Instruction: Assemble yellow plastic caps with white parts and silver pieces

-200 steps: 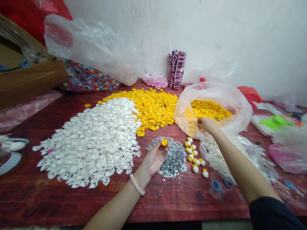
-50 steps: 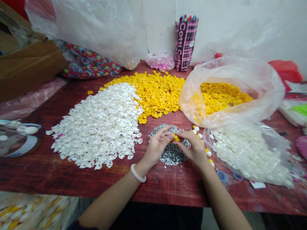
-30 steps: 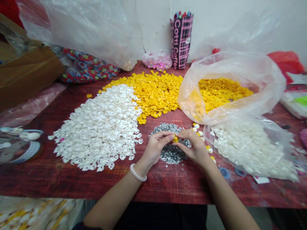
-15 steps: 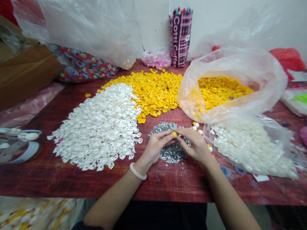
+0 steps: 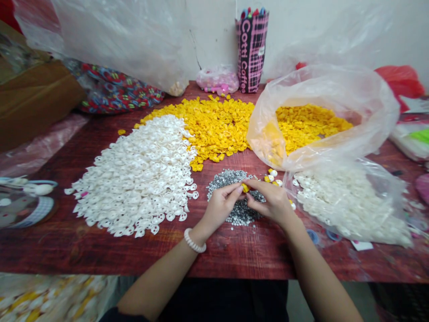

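Through the head camera, I see the bare strip of the tabletop [image 5: 241, 264] along its front edge, open room below both wrists. Beyond it, the left hand [image 5: 217, 208] has thumb and forefinger pinched on a small yellow piece [image 5: 246, 188]; the right hand [image 5: 273, 201] closes on it from the right with its fingertips. The piece sits between the two sets of fingertips, so neither hand is nearer; I can't make out its long axis. It is above the silver-grey bead pile [image 5: 246, 215]. Yellow-and-white pieces [image 5: 272, 173] and a clear bag of white pieces [image 5: 348, 201] crowd the right hand. The white heap [image 5: 140, 174] lies left, with a bare gap between. Farther, the yellow heap [image 5: 224, 127] spreads towards the far edge.
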Demonstrator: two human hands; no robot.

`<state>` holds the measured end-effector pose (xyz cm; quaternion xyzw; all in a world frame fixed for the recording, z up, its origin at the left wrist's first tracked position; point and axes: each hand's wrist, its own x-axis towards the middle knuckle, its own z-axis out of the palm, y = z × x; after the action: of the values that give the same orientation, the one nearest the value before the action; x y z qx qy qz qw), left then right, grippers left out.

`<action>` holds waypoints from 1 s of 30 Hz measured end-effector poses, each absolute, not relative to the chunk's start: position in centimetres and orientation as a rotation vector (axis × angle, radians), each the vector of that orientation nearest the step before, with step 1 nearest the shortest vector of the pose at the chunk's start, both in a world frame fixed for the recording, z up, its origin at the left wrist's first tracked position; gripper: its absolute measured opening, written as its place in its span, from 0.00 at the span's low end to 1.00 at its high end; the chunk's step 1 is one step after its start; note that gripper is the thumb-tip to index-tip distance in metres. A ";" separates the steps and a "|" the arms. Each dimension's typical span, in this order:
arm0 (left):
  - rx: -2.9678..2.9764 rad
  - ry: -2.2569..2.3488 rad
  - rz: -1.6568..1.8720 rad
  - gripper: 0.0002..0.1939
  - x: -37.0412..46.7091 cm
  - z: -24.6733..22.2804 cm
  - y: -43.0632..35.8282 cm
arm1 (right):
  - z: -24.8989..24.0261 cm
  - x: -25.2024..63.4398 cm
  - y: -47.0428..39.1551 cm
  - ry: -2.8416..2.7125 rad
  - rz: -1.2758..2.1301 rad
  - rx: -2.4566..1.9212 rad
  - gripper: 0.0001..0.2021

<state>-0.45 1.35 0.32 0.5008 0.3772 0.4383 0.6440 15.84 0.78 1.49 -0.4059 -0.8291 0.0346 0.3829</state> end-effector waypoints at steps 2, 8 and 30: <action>1.187 0.879 0.985 0.16 -0.5 0.3 1.3 | 1.5 15.8 0.8 -2.146 0.071 -1.023 0.17; 1.165 0.924 0.950 0.16 -0.5 -0.3 1.5 | 1.7 15.8 0.8 -2.218 0.009 -1.040 0.15; 0.650 0.762 0.973 0.09 -0.7 0.6 1.9 | 1.7 15.9 0.5 -2.153 0.263 -1.024 0.23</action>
<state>-0.65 1.95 0.63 0.2994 0.3510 0.4479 0.7659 15.93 0.48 1.69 -0.3976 -0.8364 0.1022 0.3631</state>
